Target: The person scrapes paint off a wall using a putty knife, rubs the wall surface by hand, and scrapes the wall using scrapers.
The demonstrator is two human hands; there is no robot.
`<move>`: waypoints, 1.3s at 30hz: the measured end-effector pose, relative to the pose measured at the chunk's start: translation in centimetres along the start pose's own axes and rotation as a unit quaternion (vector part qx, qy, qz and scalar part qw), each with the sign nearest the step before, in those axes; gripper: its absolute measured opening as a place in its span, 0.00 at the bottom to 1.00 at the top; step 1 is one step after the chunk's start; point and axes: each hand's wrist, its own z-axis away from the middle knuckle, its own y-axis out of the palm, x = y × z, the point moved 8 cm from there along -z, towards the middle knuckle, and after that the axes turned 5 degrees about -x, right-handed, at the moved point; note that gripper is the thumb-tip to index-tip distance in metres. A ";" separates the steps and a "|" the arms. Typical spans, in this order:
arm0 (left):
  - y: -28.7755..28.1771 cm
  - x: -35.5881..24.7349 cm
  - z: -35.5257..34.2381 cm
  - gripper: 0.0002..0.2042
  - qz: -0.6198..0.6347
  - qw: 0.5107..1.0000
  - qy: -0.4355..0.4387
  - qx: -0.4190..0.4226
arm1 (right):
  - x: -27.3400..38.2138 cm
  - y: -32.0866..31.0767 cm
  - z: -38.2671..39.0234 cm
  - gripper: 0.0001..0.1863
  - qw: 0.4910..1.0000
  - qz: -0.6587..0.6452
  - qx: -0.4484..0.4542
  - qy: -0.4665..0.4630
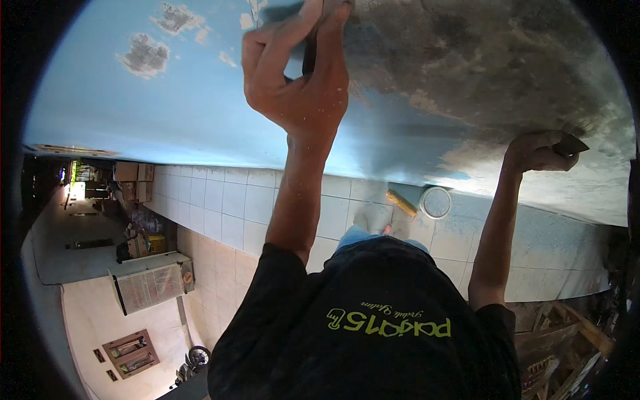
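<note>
My left hand (pixel 300 97) is raised against the light blue wall (pixel 220 113). Its fingers close around a narrow dark tool (pixel 310 55), whose far end runs out at the top of the view, so I cannot make out its exact kind. Lower and to the right, my right hand (pixel 533 153) grips a scraper (pixel 571 145) with a flat metal blade beside the bare wall surface. Between and above the hands spreads a large rough grey patch (pixel 460 60) without paint. Smaller chipped spots (pixel 145 56) mark the blue paint at the upper left.
On the tiled floor (pixel 257 200) at the wall's foot stand a round white bucket (pixel 435 203) and a yellow cylinder-like object (pixel 401 202). Cardboard boxes (pixel 130 173) and a glass-fronted cabinet (pixel 152 283) are at left. Wooden frames (pixel 567 327) lean at lower right.
</note>
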 end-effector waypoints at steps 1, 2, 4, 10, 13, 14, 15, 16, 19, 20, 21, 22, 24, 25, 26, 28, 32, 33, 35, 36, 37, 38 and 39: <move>-0.3 0.0 1.0 0.12 -0.038 0.999 0.004 0.033 | -0.3 -0.1 -0.1 0.39 1.000 0.013 0.010 -0.027; -0.4 0.4 2.3 0.12 -0.070 0.995 0.009 0.066 | -0.5 -0.3 -0.2 0.39 0.998 0.027 0.014 -0.053; -1.9 2.4 5.8 0.11 -0.091 0.992 -0.027 0.081 | 0.0 -0.3 -0.1 0.37 0.996 0.046 0.019 -0.078; -0.9 1.2 3.8 0.13 -0.111 0.988 -0.005 0.112 | 0.6 -0.1 0.1 0.37 0.997 0.033 0.029 -0.064; -1.3 1.8 3.4 0.12 -0.041 0.995 -0.068 0.053 | -0.3 -0.4 0.1 0.36 0.998 0.023 0.036 -0.047; -1.9 1.8 4.0 0.12 -0.038 0.996 -0.067 0.049 | -0.1 -0.3 -0.3 0.37 0.997 0.007 0.040 -0.069; -2.2 2.3 5.0 0.12 -0.070 0.993 -0.060 0.071 | -0.4 -0.2 -0.2 0.37 0.997 0.004 0.037 -0.071; -2.2 2.8 5.7 0.12 -0.101 0.989 -0.052 0.093 | -0.7 -0.1 0.0 0.37 0.996 0.025 0.043 -0.072; -0.6 1.6 3.5 0.12 -0.070 0.995 -0.032 0.066 | -0.3 0.0 0.1 0.39 0.996 0.020 0.041 -0.073; -0.4 1.2 2.3 0.12 -0.037 0.998 -0.033 0.035 | 0.1 -0.2 0.3 0.39 0.997 -0.011 0.036 -0.070; 0.1 0.9 1.3 0.11 0.000 1.000 -0.021 0.023 | 0.4 -0.4 0.3 0.39 0.997 -0.007 0.038 -0.071; -0.4 0.7 1.5 0.11 -0.001 0.999 -0.024 0.025 | 0.6 -0.6 0.1 0.41 0.997 -0.015 0.042 -0.055; -0.6 0.8 2.4 0.11 -0.077 0.995 -0.013 0.063 | 0.5 -0.6 -0.1 0.43 0.998 -0.028 0.037 -0.040; -1.3 1.3 4.0 0.11 -0.109 0.990 -0.024 0.083 | 0.3 -0.7 -0.3 0.42 0.997 -0.007 0.051 -0.056; -2.1 2.8 5.8 0.11 -0.097 0.991 -0.054 0.076 | 0.1 -0.2 -0.3 0.42 0.995 0.011 0.062 -0.072; -1.7 2.5 5.8 0.11 -0.092 0.992 -0.045 0.071 | -1.1 -0.5 -0.2 0.41 0.992 0.039 0.052 -0.104; 0.3 0.4 1.4 0.11 -0.044 0.998 0.020 0.037 | -0.9 0.1 -0.2 0.39 0.991 0.036 0.059 -0.118; 0.3 0.4 1.3 0.11 -0.036 0.998 0.030 0.047 | -0.8 -0.1 -0.2 0.39 0.990 0.038 0.060 -0.118; -0.2 0.1 2.6 0.10 -0.077 0.994 0.006 0.081 | 0.0 -1.5 -0.5 0.35 0.992 0.005 0.023 -0.125; -0.9 0.5 4.0 0.10 -0.069 0.994 0.010 0.081 | 1.1 -1.4 -0.6 0.35 0.992 0.006 0.015 -0.124; -1.7 2.2 5.1 0.10 -0.089 0.992 -0.013 0.084 | 2.2 0.0 -0.5 0.29 0.993 -0.083 0.061 -0.061; -2.1 3.1 5.8 0.10 -0.106 0.990 -0.038 0.088 | 2.4 0.5 -0.5 0.24 0.980 -0.169 0.106 0.002; -1.4 2.2 4.8 0.11 -0.106 0.990 -0.027 0.090 | 1.1 0.0 -1.2 0.17 0.981 -0.190 0.044 -0.014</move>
